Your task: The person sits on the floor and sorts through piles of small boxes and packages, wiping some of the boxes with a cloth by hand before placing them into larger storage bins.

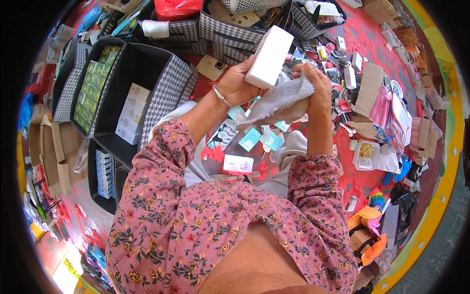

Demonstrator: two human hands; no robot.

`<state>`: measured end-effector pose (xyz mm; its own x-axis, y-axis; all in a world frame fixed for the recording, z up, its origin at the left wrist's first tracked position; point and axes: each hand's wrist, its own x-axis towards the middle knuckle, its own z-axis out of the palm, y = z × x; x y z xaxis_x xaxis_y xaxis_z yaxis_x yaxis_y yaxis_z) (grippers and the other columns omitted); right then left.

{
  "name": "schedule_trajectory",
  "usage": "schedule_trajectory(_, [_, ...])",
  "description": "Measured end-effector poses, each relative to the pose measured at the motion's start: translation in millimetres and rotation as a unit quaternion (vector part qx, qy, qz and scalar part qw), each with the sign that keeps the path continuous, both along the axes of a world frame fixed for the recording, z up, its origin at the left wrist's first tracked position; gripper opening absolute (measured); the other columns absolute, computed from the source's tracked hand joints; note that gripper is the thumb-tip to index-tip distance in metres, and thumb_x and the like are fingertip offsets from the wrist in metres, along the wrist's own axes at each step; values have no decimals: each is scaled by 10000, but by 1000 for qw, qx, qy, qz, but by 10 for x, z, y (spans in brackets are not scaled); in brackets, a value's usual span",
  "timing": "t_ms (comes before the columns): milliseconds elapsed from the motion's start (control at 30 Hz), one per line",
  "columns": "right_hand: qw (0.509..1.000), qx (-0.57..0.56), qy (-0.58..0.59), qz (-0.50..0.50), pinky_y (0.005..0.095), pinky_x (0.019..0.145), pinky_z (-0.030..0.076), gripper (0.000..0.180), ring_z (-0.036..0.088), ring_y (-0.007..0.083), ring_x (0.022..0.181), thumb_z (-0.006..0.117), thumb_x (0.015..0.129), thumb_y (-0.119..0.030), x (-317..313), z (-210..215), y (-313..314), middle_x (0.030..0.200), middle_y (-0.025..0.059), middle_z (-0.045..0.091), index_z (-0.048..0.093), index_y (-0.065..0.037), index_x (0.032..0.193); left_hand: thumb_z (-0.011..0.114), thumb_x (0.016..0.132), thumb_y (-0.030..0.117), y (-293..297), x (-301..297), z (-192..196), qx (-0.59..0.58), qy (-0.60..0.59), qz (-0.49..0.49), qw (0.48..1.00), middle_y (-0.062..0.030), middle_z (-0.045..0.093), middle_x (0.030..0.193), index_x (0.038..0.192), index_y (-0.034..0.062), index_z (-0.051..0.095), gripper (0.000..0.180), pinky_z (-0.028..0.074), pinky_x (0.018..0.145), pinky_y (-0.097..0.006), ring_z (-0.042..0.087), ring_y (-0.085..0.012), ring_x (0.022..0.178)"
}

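My left hand (236, 82), with a bangle on its wrist, grips a plain white box (270, 56) that stands tilted above my lap. In my right hand (317, 88) is a grey cloth (283, 100), bunched at the top and hanging just below the box. Whether the cloth touches the box I cannot tell. Below my hands, teal and white packets (250, 139) lie scattered on the red floor, beside a flat white box (238, 163). At my left, a black-lined houndstooth bin (178, 78) holds several white boxes (133, 113).
Left of that bin are green packs (95, 83) in another bin and blue-white boxes (104, 171) in a smaller one. More bins and a red bag (178, 9) stand ahead. Small goods, a cardboard piece (369, 90) and a plastic tub (365, 155) crowd the right.
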<state>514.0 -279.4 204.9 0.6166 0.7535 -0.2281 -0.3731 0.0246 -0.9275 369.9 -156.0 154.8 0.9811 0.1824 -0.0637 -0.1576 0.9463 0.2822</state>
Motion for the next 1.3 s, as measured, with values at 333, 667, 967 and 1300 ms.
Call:
schedule_trajectory(333, [846, 64, -518, -109, 224, 565, 391, 131, 489, 119, 580, 658, 751, -115, -422, 314, 119, 660, 35, 533, 557, -33, 732, 376, 908, 371, -164, 67, -129, 119, 43, -63, 990, -93, 534, 1113, 1192, 56, 424, 427, 467, 816, -407, 558, -214, 976])
schedule_trajectory(667, [833, -168, -461, -255, 272, 575, 444, 237, 541, 149, 615, 603, 804, -206, 359, -93, -108, 682, 75, 587, 586, 31, 791, 464, 882, 338, 8, -623, 519, 122, 13, 53, 991, -92, 539, 1121, 1196, 9, 429, 457, 431, 862, -327, 538, -165, 1000])
schedule_trajectory(967, [843, -161, -504, -92, 239, 550, 390, 228, 475, 104, 612, 620, 801, -205, -69, -124, -36, 664, 39, 549, 583, 15, 754, 386, 902, 328, 1306, -2212, 64, 298, 437, 433, 730, -96, 537, 1053, 1111, 103, 438, 311, 477, 721, -410, 558, -229, 929])
schedule_trajectory(1300, [869, -171, -456, -84, 206, 554, 359, 183, 428, 71, 618, 604, 810, -157, -27, -289, -67, 665, -6, 492, 548, 1, 737, 492, 826, 274, 2104, -2134, -1424, 126, 701, 443, 544, -172, 469, 1098, 1161, 91, 373, 400, 528, 552, -500, 543, -384, 900])
